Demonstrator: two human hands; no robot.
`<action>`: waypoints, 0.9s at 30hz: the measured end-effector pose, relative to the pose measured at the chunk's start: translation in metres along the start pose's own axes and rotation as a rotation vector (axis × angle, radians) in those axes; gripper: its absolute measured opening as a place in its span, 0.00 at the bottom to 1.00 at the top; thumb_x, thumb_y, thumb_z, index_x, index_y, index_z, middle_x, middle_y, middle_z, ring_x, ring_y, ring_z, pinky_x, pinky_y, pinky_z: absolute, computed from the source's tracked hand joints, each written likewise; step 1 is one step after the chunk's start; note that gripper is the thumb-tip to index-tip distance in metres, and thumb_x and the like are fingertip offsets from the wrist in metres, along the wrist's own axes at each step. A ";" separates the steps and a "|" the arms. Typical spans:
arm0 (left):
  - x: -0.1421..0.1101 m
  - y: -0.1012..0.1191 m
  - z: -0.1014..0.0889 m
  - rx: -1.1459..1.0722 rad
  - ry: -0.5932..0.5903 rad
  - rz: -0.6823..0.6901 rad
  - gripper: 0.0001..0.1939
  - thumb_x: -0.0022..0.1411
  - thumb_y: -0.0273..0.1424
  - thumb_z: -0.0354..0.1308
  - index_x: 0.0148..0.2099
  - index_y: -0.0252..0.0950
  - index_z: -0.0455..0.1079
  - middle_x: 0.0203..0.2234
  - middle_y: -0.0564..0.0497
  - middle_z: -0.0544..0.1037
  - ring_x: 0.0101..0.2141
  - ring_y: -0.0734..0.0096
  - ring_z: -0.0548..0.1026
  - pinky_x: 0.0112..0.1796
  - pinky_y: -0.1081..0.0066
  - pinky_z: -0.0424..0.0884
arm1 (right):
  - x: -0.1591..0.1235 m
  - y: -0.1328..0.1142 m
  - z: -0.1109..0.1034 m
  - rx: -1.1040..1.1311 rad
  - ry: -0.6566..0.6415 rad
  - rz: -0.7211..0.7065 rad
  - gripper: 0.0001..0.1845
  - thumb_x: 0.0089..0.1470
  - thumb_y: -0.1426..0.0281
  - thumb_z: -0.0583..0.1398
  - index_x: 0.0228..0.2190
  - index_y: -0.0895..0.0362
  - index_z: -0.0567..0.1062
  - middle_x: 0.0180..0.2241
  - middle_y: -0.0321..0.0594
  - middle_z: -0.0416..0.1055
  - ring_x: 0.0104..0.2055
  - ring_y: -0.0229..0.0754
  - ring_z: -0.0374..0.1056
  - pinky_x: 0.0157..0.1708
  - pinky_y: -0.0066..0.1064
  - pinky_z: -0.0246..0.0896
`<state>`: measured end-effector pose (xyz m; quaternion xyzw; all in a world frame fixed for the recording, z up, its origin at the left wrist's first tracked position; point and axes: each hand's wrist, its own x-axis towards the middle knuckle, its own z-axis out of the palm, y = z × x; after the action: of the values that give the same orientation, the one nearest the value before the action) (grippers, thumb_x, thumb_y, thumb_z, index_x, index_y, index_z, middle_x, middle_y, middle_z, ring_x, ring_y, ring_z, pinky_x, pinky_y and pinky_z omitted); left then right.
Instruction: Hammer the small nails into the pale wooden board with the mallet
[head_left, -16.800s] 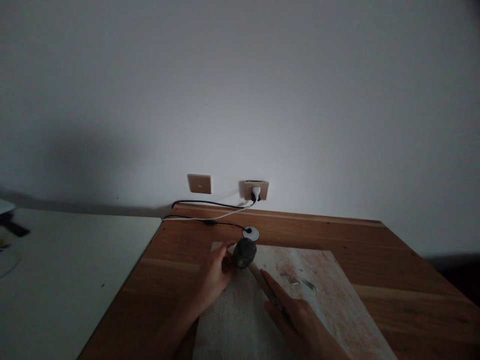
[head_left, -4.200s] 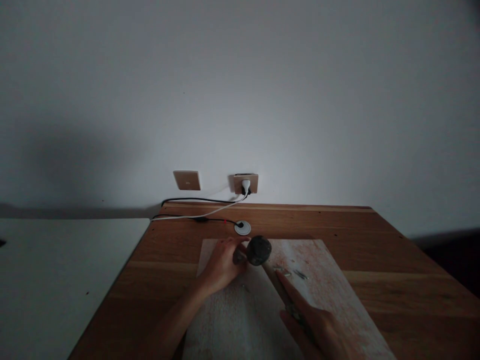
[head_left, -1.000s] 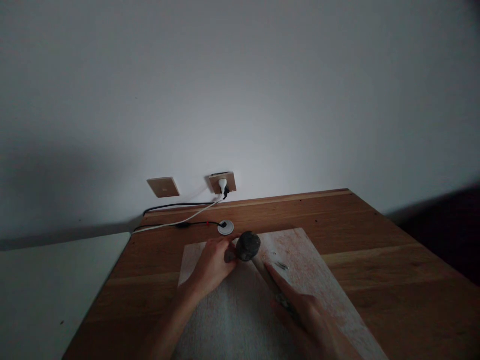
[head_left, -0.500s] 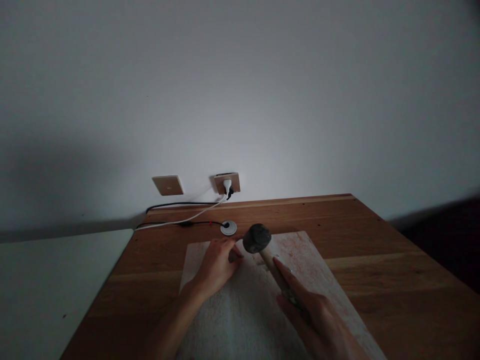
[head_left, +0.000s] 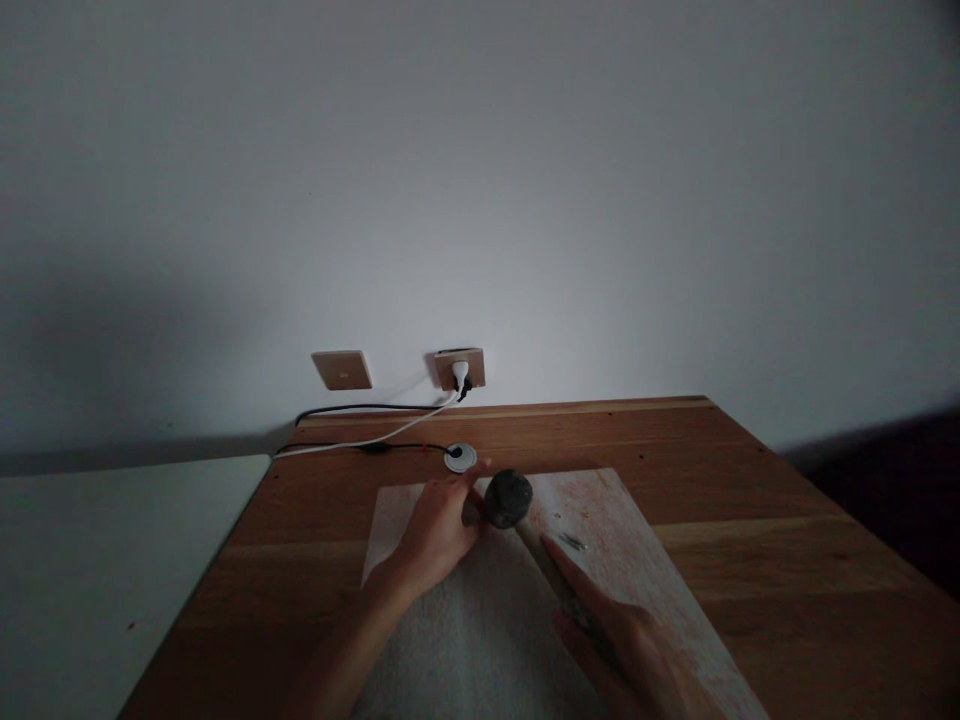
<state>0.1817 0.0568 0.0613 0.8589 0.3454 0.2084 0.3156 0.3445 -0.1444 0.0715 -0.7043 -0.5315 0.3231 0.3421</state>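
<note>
Right hand [head_left: 619, 625] wrapped round black round-headed, wooden-handled mallet [head_left: 508, 499], axis slanting forward-left to just beside left hand [head_left: 439, 525]: half-curled, can't tell contents.

- Bkgd: plain pale wall [head_left: 525, 180], brightest nr ctr, dimmer twd edges; soft shadow [head_left: 150, 310] on L.
- Lt: low, greyish o'all.
- Wall, just above desk: tan blank plate [head_left: 343, 370] L, tan socket plate [head_left: 478, 372] R w/ white plug [head_left: 460, 372] in.
- White cable [head_left: 390, 436] + blk cable [head_left: 375, 407] run L.
- Brown wood desk [head_left: 750, 590], back edge nr wall; rnd grommet [head_left: 468, 458] w/ 2nd blk cable [head_left: 409, 445].
- White tabletop [head_left: 105, 570] adj., L.
- Far R: v. dark area [head_left: 892, 500], unclear.
</note>
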 end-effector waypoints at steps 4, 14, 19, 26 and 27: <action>0.001 0.000 0.001 0.001 -0.011 0.005 0.40 0.53 0.14 0.65 0.67 0.41 0.69 0.37 0.52 0.85 0.41 0.61 0.82 0.50 0.64 0.70 | -0.001 -0.003 0.001 0.022 0.024 0.003 0.34 0.69 0.56 0.51 0.70 0.55 0.65 0.39 0.44 0.86 0.38 0.49 0.82 0.39 0.34 0.71; 0.000 -0.004 0.002 -0.084 -0.004 -0.002 0.43 0.53 0.14 0.64 0.70 0.41 0.66 0.36 0.54 0.85 0.39 0.64 0.82 0.47 0.67 0.72 | 0.000 0.000 -0.002 -0.037 -0.009 -0.033 0.33 0.70 0.60 0.51 0.72 0.55 0.60 0.43 0.47 0.86 0.38 0.50 0.83 0.36 0.35 0.73; 0.000 -0.009 0.004 -0.137 0.006 -0.014 0.45 0.51 0.14 0.63 0.71 0.41 0.63 0.35 0.55 0.85 0.36 0.66 0.83 0.43 0.69 0.74 | -0.002 -0.004 0.001 -0.041 0.005 -0.037 0.33 0.70 0.59 0.50 0.72 0.54 0.60 0.40 0.46 0.86 0.38 0.50 0.83 0.40 0.36 0.73; 0.001 -0.013 0.007 -0.132 0.002 -0.022 0.47 0.50 0.13 0.63 0.72 0.41 0.62 0.35 0.56 0.85 0.37 0.65 0.83 0.44 0.68 0.74 | -0.006 -0.003 0.001 -0.015 -0.005 -0.029 0.31 0.69 0.59 0.50 0.70 0.51 0.65 0.40 0.44 0.85 0.38 0.49 0.82 0.39 0.37 0.72; 0.001 -0.014 0.007 -0.124 0.010 -0.023 0.47 0.50 0.13 0.63 0.71 0.41 0.63 0.35 0.56 0.85 0.37 0.66 0.82 0.44 0.68 0.74 | -0.005 -0.003 0.001 -0.012 -0.015 -0.035 0.31 0.70 0.59 0.50 0.70 0.51 0.64 0.40 0.44 0.85 0.38 0.49 0.82 0.39 0.37 0.72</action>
<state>0.1801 0.0627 0.0472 0.8326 0.3433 0.2301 0.3688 0.3413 -0.1490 0.0740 -0.6943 -0.5483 0.3192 0.3397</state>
